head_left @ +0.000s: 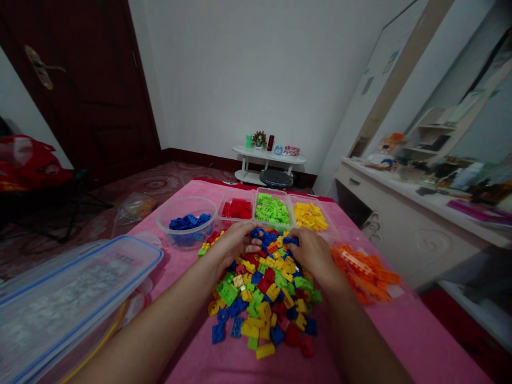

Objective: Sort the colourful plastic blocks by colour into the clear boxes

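A mixed heap of toy building bricks [264,288] in red, yellow, green and blue lies on a pink cloth [192,341]. My left hand [239,240] is at the far left of the heap, its fingers curled on a blue brick [256,233]. Opposite it, my right hand [312,250] pinches another blue brick [291,241]. More blue bricks [269,238] lie between the two hands. Just beyond are clear containers with red bricks [237,208], green bricks [272,208] and yellow bricks [309,216]. A round clear tub [187,200] at the left holds blue bricks [190,222].
Orange pieces [366,272] lie in clear plastic to the right of my right forearm. Large clear lids with blue edges [96,298] are stacked at the left. A white low stand [270,154] is by the wall, and a cream dresser [400,202] stands at the right.
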The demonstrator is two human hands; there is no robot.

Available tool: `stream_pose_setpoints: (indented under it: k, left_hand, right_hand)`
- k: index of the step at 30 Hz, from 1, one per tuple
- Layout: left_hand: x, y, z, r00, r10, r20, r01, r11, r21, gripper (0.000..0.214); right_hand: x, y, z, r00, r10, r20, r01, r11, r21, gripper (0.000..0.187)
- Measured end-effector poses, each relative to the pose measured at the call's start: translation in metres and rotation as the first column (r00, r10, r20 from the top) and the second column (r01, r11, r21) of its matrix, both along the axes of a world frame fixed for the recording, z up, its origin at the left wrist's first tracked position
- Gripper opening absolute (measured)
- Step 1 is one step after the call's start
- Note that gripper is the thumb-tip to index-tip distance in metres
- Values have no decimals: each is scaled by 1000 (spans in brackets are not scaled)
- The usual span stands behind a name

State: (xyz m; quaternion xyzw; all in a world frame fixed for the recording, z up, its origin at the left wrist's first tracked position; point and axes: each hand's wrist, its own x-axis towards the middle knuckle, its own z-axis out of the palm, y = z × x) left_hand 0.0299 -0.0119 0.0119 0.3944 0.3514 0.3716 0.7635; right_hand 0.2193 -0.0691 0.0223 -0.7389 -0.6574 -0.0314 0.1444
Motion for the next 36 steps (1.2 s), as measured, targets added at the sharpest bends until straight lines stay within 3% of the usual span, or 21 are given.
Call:
stream_pose_setpoints:
  k: [3, 6, 10, 12, 14, 16, 17, 18, 19, 21, 22, 23, 25, 26, 28, 30, 33, 36]
  left_hand:
    - [3, -5, 2, 994, -97, 42, 99, 994, -45, 25]
    - [7, -11, 1, 957, -209, 201, 247, 951, -188, 36]
    - [12, -12, 1, 899, -215, 382, 328, 909, -258, 31]
    - [9, -9, 8, 908, -173, 381, 284, 923, -258, 21]
    - [-2, -2, 20, 937, -92, 336, 167, 965, -201, 14]
    - [-20, 8, 34, 959, 53, 279, -39, 998, -55, 11]
    - [-32, 14, 39, 957, 156, 246, -171, 984, 40, 11]
    - [-44, 21, 43, 934, 290, 210, -326, 932, 161, 12]
    - [-58, 28, 44, 882, 444, 157, -471, 827, 307, 13]
    - [-82, 40, 42, 697, 717, 9, -565, 542, 623, 20]
    - [-92, 45, 39, 582, 809, -85, -498, 437, 749, 23]
    - [-99, 49, 35, 479, 857, -187, -374, 393, 840, 25]
    - [-105, 53, 28, 314, 884, -347, -103, 395, 913, 26]
    - [-104, 53, 25, 269, 882, -386, 2, 401, 916, 26]
    - [-93, 51, 20, 266, 880, -392, 124, 373, 920, 27]
    - [-77, 45, 17, 350, 846, -402, 189, 356, 915, 28]
    - [-51, 35, 10, 457, 699, -549, 360, 420, 833, 28]
    - [-32, 25, -2, 411, 623, -665, 541, 420, 729, 27]
  right_hand:
    - [-13, -2, 11, 984, 124, -129, -103, 982, 155, 18]
    - [-31, -3, 16, 904, 319, -284, -241, 930, 277, 22]
    - [-43, -5, 18, 809, 454, -372, -295, 862, 412, 22]
    - [-43, -7, 21, 803, 462, -377, -271, 846, 459, 16]
    - [-41, -9, 24, 802, 462, -379, -250, 836, 490, 13]
    - [-40, -10, 26, 804, 457, -381, -236, 832, 502, 12]
    - [-40, -11, 26, 804, 455, -382, -234, 833, 500, 12]
    - [-40, -11, 26, 804, 455, -383, -236, 836, 495, 12]
    - [-40, -10, 25, 804, 455, -384, -241, 839, 488, 12]
    - [-41, -9, 22, 803, 455, -386, -251, 845, 472, 12]
    - [-42, -8, 21, 804, 455, -384, -257, 848, 464, 13]
    - [-42, -7, 19, 808, 452, -379, -264, 851, 454, 14]
    - [-41, -6, 17, 819, 445, -363, -275, 859, 433, 15]
    - [-41, -5, 16, 823, 442, -356, -279, 861, 424, 15]
    - [-39, -4, 14, 828, 441, -346, -285, 862, 418, 15]
    - [-37, -3, 13, 828, 446, -341, -289, 859, 422, 15]
    - [-32, -2, 11, 830, 441, -341, -280, 859, 428, 15]
    - [-26, -1, 12, 844, 413, -343, -250, 868, 430, 14]
